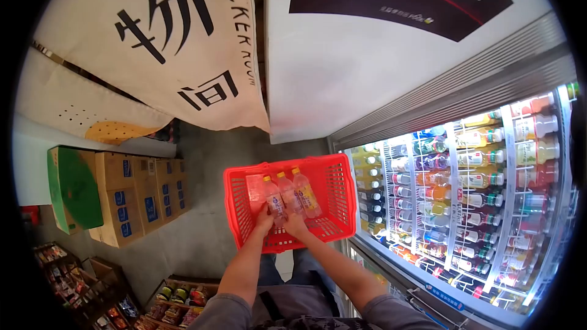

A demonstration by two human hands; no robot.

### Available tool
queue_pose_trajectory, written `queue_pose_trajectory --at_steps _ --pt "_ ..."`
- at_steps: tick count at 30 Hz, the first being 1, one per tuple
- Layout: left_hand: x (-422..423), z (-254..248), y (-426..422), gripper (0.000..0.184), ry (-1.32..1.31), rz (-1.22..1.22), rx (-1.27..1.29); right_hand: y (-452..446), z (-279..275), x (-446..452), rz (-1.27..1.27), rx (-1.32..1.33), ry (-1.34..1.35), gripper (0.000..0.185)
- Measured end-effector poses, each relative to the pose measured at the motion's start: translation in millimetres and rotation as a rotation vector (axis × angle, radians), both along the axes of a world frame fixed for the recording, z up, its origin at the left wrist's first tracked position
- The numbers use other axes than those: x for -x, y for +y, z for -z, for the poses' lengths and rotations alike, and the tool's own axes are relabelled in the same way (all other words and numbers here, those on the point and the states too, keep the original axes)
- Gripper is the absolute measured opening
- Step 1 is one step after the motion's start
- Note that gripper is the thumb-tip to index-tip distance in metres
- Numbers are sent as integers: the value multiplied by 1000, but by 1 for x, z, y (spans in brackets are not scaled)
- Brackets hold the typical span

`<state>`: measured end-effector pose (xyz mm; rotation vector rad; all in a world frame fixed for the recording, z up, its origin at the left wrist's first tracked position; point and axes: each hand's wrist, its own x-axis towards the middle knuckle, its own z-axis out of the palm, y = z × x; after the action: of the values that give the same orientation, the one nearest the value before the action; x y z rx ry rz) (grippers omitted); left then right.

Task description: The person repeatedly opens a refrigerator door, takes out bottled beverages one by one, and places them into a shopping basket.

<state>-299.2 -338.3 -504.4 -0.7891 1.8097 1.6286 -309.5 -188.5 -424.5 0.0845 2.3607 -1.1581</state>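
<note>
A red plastic shopping basket (338, 198) with slotted walls is in front of my body. Inside it, three clear drink bottles with yellow-orange caps and printed labels lean side by side: a left bottle (275, 203), a middle bottle (288, 192) and a right bottle (307, 194). My left hand (263, 219) is closed around the lower side of the left bottle. Close beside it, my right hand (295, 225) grips low on the bottles, at the left and middle ones; its fingertips are partly hidden. A flat pale pack (246, 190) lies at the basket's left side.
On the right, a lit drinks fridge (452, 195) holds rows of bottles. Cardboard cartons (143, 192) and a green box (74, 188) stand at left. Snack shelves (174, 302) are lower left. A cloth curtain (147, 79) and a white panel (324, 73) rise ahead.
</note>
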Motion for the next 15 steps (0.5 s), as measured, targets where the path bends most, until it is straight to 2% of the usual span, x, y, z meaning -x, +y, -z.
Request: queue_pose_trajectory --at_steps 3,5,6,8,9,11,12,14,15 --pt "-7 13 -2 70 113 86 -30 10 -45 3 117 93 8 41" --pt "-10 7 -9 67 73 5 -198 13 -69 1 206 138 -7 39" --pt "-5 -8 -12 67 95 16 -197 16 -66 -3 268 161 -1 37" --pt "0 -61 -15 59 -34 -24 -148 22 -80 -4 341 189 33 34" --pt "5 -97 -17 59 -14 -6 -148 25 -96 -6 364 167 71 35" --pt "23 -169 -18 48 -44 25 -229 32 -107 -10 405 146 137 35" --pt "29 -180 -18 48 -27 52 -231 37 -93 -14 487 210 147 35" --pt "33 -197 -14 38 145 51 -286 44 -99 -23 594 275 173 34" --pt "37 -205 -10 38 155 84 -290 48 -114 -24 667 410 169 34"
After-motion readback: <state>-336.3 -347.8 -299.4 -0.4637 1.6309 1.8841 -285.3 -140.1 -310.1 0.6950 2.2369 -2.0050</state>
